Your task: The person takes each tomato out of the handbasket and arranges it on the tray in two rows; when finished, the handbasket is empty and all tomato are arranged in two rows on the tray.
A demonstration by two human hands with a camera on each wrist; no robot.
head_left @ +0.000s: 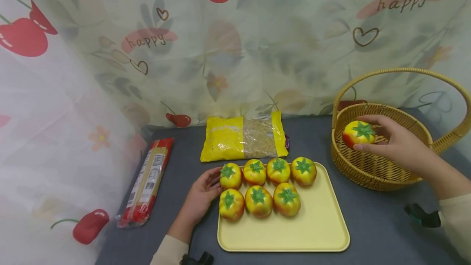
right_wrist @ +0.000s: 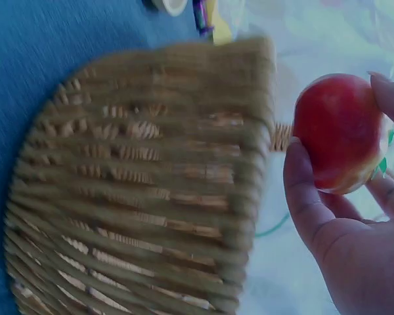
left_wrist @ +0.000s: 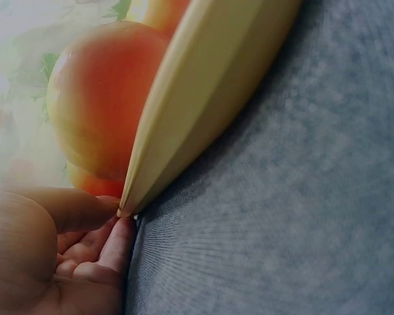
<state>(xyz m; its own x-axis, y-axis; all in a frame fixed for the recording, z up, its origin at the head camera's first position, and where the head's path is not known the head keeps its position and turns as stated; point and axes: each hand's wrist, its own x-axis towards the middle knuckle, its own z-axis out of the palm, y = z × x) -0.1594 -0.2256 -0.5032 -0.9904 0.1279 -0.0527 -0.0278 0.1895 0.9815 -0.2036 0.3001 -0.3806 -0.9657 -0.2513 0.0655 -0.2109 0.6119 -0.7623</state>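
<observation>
Over the wicker basket [head_left: 382, 181] on the right, my right hand [head_left: 402, 144] holds a yellow-red persimmon [head_left: 358, 134] with a green leafy top. In the right wrist view the thumb and fingers go around this persimmon [right_wrist: 338, 131], above the basket's rim [right_wrist: 253, 164]. My left hand [head_left: 200, 195] is at the left side of a cream tray [head_left: 287, 234]. Its thumb and fingertips pinch the tray's edge [left_wrist: 184, 125] in the left wrist view. Several more persimmons [head_left: 259, 201] stand on the tray in two rows.
Behind the tray lies a yellow bag [head_left: 224, 138] with a see-through panel. A red and clear packet [head_left: 147, 183] lies at the left of the dark grey table [head_left: 198, 244]. The basket's tall handle [head_left: 401, 70] arches over it. A printed cloth [head_left: 257, 52] hangs behind.
</observation>
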